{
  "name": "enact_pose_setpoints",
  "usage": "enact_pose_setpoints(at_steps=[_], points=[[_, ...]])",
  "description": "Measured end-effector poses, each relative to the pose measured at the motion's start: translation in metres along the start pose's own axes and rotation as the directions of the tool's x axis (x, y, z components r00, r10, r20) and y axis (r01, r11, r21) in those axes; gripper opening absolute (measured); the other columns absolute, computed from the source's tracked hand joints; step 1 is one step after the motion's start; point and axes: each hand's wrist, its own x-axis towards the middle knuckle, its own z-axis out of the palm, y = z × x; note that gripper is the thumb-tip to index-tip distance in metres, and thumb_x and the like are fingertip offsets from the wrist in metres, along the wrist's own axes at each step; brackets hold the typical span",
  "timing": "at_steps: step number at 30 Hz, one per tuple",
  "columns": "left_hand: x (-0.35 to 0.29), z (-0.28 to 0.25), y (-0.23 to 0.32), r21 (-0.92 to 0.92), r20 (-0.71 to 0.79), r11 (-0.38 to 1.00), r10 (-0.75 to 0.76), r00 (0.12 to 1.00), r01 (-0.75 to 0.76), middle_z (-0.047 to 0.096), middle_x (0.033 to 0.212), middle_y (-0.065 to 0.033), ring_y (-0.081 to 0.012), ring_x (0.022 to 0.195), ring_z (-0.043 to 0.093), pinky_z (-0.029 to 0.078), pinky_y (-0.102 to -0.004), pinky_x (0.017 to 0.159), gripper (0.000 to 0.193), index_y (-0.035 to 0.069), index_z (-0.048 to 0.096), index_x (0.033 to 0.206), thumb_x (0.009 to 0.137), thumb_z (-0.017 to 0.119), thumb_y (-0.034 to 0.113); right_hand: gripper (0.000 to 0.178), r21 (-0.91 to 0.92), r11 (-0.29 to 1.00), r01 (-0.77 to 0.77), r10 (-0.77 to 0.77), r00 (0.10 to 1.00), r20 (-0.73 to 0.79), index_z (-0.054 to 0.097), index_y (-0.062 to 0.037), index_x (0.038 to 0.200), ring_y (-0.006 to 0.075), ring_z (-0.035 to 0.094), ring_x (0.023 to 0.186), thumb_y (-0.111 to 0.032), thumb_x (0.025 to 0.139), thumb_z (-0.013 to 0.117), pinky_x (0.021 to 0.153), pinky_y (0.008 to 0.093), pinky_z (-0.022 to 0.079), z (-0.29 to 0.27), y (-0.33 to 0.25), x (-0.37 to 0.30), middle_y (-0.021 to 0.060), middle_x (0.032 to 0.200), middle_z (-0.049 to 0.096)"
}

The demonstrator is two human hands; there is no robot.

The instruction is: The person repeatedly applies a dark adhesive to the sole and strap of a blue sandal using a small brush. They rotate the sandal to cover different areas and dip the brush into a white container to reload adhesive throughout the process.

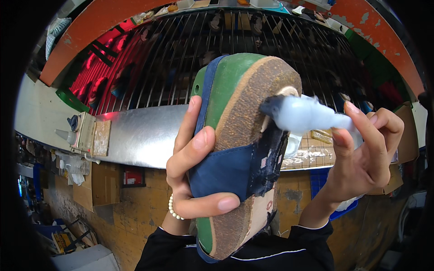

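Held up in front of me is an unfinished shoe [221, 167], underside partly turned to view, with green, navy and speckled brown sections. My left hand [194, 167] grips it from the left, thumb and fingers pressed on the brown side and the navy band. Between the thumb and fingertips of my right hand [364, 144] is a glue brush [307, 114] with a thick, whitish, lumpy handle. Its dark tip touches the shoe near the pale opening at the upper right. Black, wet-looking material lines the shoe's right edge below the tip.
Behind the shoe runs a conveyor of metal rods [181, 54], glowing red at left, inside an orange frame [68, 43]. A metal ledge [140, 135] crosses in front. At left stand a grey nozzle-shaped piece [65, 135] and a cardboard box [101, 185]. A blue crate [346, 211] sits low at right.
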Motion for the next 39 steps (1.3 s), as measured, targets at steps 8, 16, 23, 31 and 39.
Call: enact_pose_setpoints(at_steps=[8,16,23,31,39], points=[[-0.001,-0.001,0.001,0.019,0.002,1.000,0.014,1.000,-0.014,0.026,0.147,-0.0299,-0.0452,0.129,0.041,0.043,-0.0530,0.104,0.062,0.016,0.036,0.133,0.077,0.062,0.016,0.044,0.165,0.986,-0.027,0.002,0.989,0.145,0.074,-0.0030,0.094,0.0152,0.042,0.077,-0.039,0.070,0.081,0.065,0.0269,0.034,-0.004,0.012,-0.002,0.0038,0.089,0.043],[0.005,0.002,0.002,0.031,0.083,0.999,0.042,0.996,-0.044,0.028,0.146,-0.0300,-0.0445,0.129,0.043,0.044,-0.0511,0.103,0.055,0.016,0.038,0.129,0.080,0.063,0.015,0.047,0.289,0.954,-0.081,0.022,0.979,0.202,0.075,-0.0039,0.092,0.0170,0.043,0.079,-0.043,0.065,0.083,0.067,0.0282,0.033,-0.001,0.021,-0.007,0.0047,0.089,0.043],[0.017,0.010,0.004,0.080,0.249,0.991,0.085,0.965,-0.108,0.029,0.145,-0.0300,-0.0440,0.128,0.044,0.046,-0.0495,0.103,0.048,0.016,0.041,0.125,0.082,0.063,0.014,0.050,0.338,0.939,-0.060,-0.026,0.969,0.245,0.076,-0.0054,0.089,0.0167,0.043,0.078,-0.047,0.062,0.083,0.065,0.0278,0.032,-0.002,0.030,-0.013,0.0039,0.087,0.043],[0.018,0.007,-0.005,0.132,0.076,0.964,0.222,0.972,-0.231,0.031,0.144,-0.0301,-0.0433,0.128,0.045,0.047,-0.0476,0.102,0.042,0.016,0.043,0.121,0.084,0.063,0.012,0.051,0.499,0.865,-0.050,-0.109,0.953,0.284,0.076,-0.0061,0.087,0.0157,0.043,0.076,-0.049,0.060,0.084,0.064,0.0269,0.031,0.003,0.037,-0.019,0.0026,0.085,0.043],[0.030,0.021,-0.021,0.320,-0.059,0.817,0.523,0.850,-0.480,0.032,0.143,-0.0301,-0.0427,0.127,0.046,0.049,-0.0457,0.102,0.035,0.016,0.046,0.116,0.087,0.064,0.011,0.037,0.263,0.923,-0.281,0.196,0.932,0.306,0.076,-0.0025,0.089,0.0151,0.044,0.082,-0.033,0.069,0.082,0.068,0.0261,0.036,-0.003,0.016,-0.035,0.0043,0.090,0.043]])
